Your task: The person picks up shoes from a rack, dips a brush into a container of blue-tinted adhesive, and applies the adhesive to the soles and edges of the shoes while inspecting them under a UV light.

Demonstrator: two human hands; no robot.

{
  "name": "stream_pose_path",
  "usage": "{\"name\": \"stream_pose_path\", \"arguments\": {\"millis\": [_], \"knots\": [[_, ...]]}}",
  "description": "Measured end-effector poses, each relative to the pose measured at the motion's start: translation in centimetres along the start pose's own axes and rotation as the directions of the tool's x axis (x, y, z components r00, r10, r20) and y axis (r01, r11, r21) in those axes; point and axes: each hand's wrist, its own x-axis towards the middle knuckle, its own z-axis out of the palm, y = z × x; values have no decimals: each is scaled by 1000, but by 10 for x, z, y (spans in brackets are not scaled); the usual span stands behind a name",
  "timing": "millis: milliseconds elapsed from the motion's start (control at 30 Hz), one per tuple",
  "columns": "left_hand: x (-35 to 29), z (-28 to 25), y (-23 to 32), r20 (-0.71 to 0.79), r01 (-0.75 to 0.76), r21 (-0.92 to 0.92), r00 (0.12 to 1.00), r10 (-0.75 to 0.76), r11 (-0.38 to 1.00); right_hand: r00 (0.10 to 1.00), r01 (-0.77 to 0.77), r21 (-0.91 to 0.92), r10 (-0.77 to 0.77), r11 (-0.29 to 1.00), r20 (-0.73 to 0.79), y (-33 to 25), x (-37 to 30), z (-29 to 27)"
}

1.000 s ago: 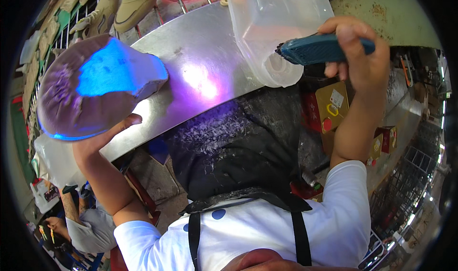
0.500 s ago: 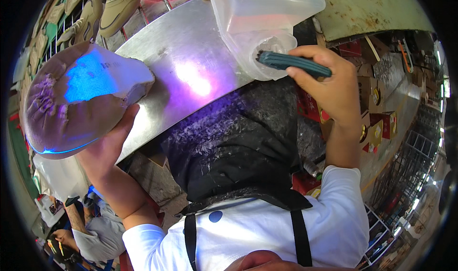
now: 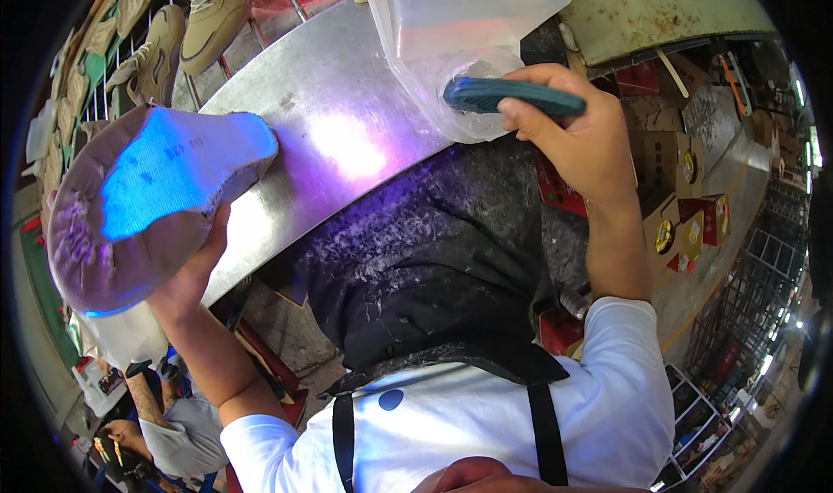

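In my left hand (image 3: 193,276), on the left, rests a taupe shoe upper (image 3: 78,259) with its underside turned up. The fabric sole area (image 3: 156,176) glows blue under a light, and the gathered toe end points down and left. My right hand (image 3: 577,128) pinches the teal handle of a brush (image 3: 521,96). The brush's tip is inside the round mouth of a translucent plastic container (image 3: 460,24), so its bristles are hidden. This container stands at the far side of a shiny metal worktop (image 3: 291,128).
Tan sneakers (image 3: 213,20) hang on a metal rack beyond the worktop at the far left. A black apron (image 3: 416,259) dusted with pale flecks covers my lap. Cardboard boxes (image 3: 668,163) stand at the right. Another person's arm and grey sleeve (image 3: 178,432) show at the lower left.
The shoe upper has tilted and dropped slightly with my left hand, showing more of its underside. My right hand and the brush have shifted a little left, as has the container in view.
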Motion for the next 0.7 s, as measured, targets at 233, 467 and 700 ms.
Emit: {"name": "stream_pose_path", "arguments": {"millis": [233,467,700], "knots": [[-3,3,12,162,101,-301,985,-54,948,993,-118,-8,118,993,-15,-9,-1,-15],[2,0,11,259,282,-559,953,-159,780,992,-128,181,127,975,19,-9,4,-6],[6,0,18,283,429,-833,873,-397,349,978,-207,170,200,963,62,-8,2,-15]]}}
